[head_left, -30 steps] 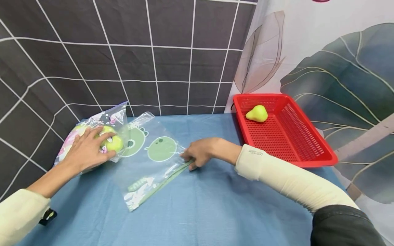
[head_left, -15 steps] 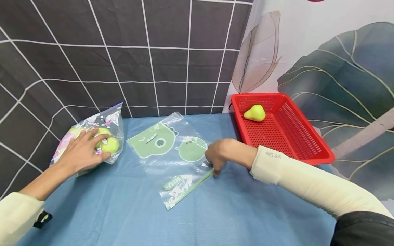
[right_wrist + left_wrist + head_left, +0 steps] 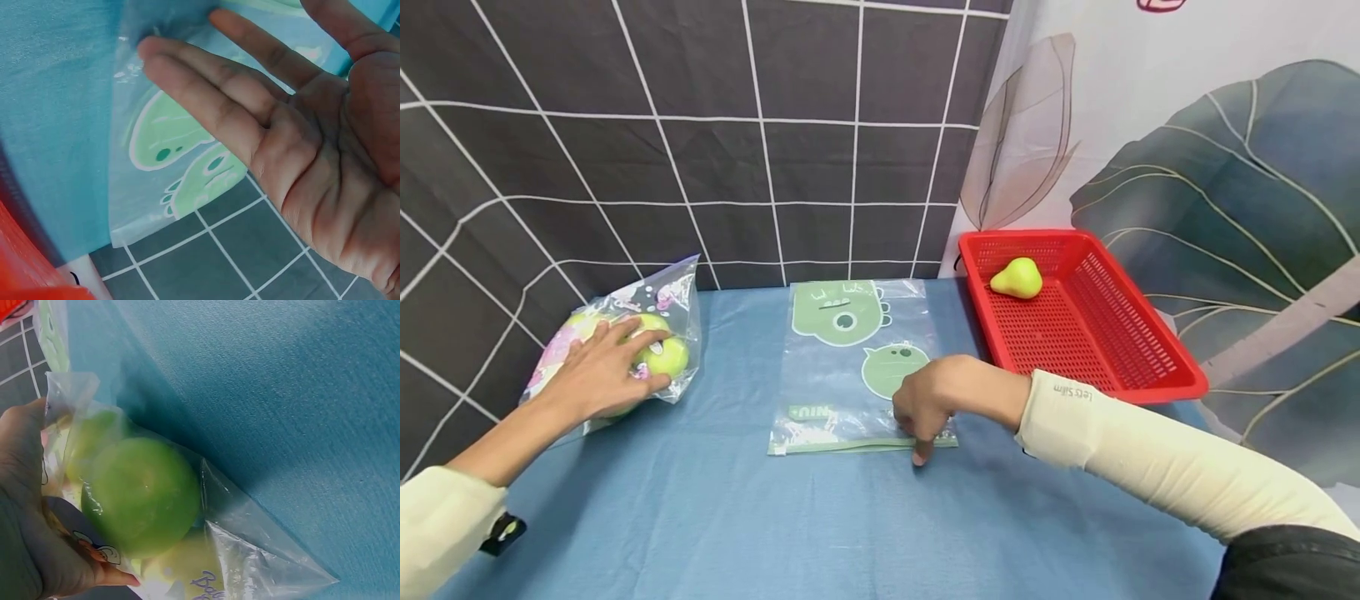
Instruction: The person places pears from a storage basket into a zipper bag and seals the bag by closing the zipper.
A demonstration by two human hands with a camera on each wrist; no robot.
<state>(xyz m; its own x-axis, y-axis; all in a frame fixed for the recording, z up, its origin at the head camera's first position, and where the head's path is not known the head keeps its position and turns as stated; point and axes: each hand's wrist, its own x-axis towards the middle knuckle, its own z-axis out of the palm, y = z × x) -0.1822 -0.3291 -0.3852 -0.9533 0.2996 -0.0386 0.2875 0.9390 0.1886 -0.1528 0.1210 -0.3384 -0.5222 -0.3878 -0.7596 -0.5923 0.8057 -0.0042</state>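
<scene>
My left hand (image 3: 606, 371) rests with spread fingers on a clear printed plastic bag (image 3: 679, 283) at the left, which holds several round green fruits. In the left wrist view, a large green fruit (image 3: 147, 494) shows through the film beside the thumb and fingers. At the middle of the table a flat, clear zip bag (image 3: 823, 375) with green cartoon prints lies squared up, its green zip edge toward me. My right hand (image 3: 928, 400) is over its near right corner. In the right wrist view the right hand's fingers (image 3: 206, 100) are straight, extending over the zip bag.
A red perforated basket (image 3: 1086, 312) stands at the back right, with a yellow-green pear (image 3: 1017, 278) inside. Blue cloth (image 3: 737, 517) covers the table. A dark gridded curtain (image 3: 700, 158) hangs behind, and a patterned white one (image 3: 1120, 83) at the right.
The zip bag has slid right, away from the fruit bag, and turned from slanted to straight. My right hand moved right with its corner, then its fingers straightened. The left hand stayed on the fruit bag.
</scene>
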